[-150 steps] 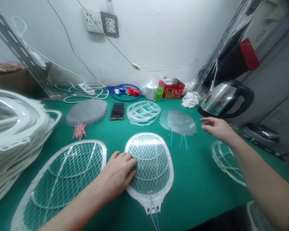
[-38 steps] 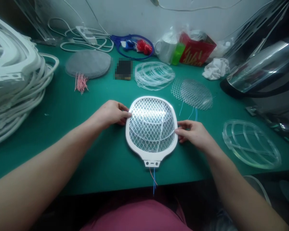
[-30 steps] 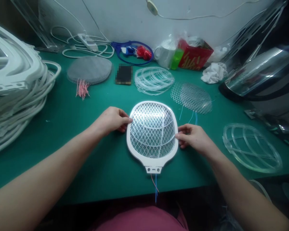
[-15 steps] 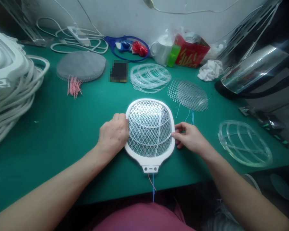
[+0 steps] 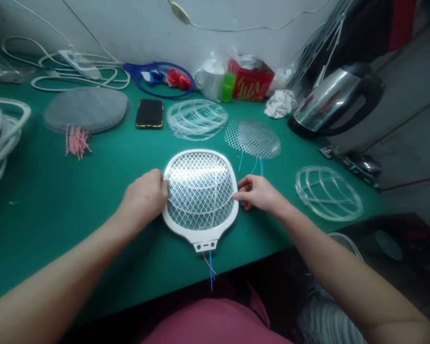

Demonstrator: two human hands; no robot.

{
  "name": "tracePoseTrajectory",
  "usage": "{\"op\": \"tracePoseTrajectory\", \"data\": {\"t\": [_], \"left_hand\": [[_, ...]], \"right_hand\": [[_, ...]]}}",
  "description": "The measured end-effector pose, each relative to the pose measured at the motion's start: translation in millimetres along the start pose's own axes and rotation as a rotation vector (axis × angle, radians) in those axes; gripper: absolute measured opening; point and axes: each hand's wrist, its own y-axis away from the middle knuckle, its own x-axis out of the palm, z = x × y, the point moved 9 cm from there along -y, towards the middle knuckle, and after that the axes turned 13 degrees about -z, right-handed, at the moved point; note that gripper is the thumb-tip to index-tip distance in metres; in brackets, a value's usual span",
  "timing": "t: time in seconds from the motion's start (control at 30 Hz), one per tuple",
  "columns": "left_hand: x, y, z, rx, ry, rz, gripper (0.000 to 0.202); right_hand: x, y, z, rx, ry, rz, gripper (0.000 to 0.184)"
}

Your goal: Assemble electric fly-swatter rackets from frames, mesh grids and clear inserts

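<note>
From the head camera, a white plastic bug-zapper racket head [image 5: 199,191] lies flat on a green work mat [image 5: 93,229], near the mat's front edge and between the person's forearms, with a wire mesh covering its opening and thin blue and red wires [image 5: 210,268] trailing from its base. The left hand [image 5: 144,197] is clenched on the racket's left rim, fingers curled over the edge. The right hand [image 5: 258,191] sits at the opposite rim, its fingertips [image 5: 238,196] touching the edge; whether it is actually gripping there, I can't tell. Just above the racket lies a loose wire mesh sheet [image 5: 252,138] with blue wires hanging from it, and to its right a clear plastic ribbed frame [image 5: 328,193] sits apart on the mat. Further back are a pile of clear plastic frames [image 5: 196,119], a black phone [image 5: 149,113], and a grey stack of mesh [image 5: 86,109] with pink wires [image 5: 78,142] spilling from it. Along the wall stand a white mug [image 5: 209,81], a green cup [image 5: 228,87] and a red box [image 5: 251,81] — a steel kettle [image 5: 335,100] sits at the right, white racket frames [image 5: 0,138] at the left edge.
</note>
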Motion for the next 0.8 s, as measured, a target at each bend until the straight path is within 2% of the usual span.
{"op": "tracePoseTrajectory", "data": {"t": [0.17, 0.23, 0.33, 0.43, 0.53, 0.63, 0.8], "left_hand": [[3.1, 17.6, -7.3, 0.035, -0.081, -0.071, 0.041], [2.5, 13.6, -3.7, 0.031, -0.073, -0.064, 0.041], [4.2, -1.6, 5.5, -0.007, 0.018, 0.035, 0.038], [7.4, -16.0, 13.4, -0.098, 0.188, 0.180, 0.042], [9.3, -22.5, 19.1, -0.221, 0.340, 0.278, 0.046], [9.6, -24.7, 22.0, -0.309, 0.442, 0.309, 0.044], [12.2, -30.6, 26.3, -0.346, 0.534, 0.313, 0.048]], "right_hand": [[3.1, 3.8, -0.2, -0.043, 0.141, 0.001, 0.015], [0.6, 4.4, 3.0, -0.058, 0.142, -0.016, 0.025], [-7.0, 0.4, 12.8, -0.122, 0.171, -0.075, 0.038], [-7.1, -10.3, 18.3, -0.147, 0.198, -0.084, 0.019], [-5.7, -24.6, 18.0, -0.103, 0.160, -0.111, 0.014], [-2.0, -34.5, 17.8, -0.065, 0.072, -0.106, 0.008], [2.3, -40.3, 14.4, 0.035, -0.069, -0.037, 0.006]]}}
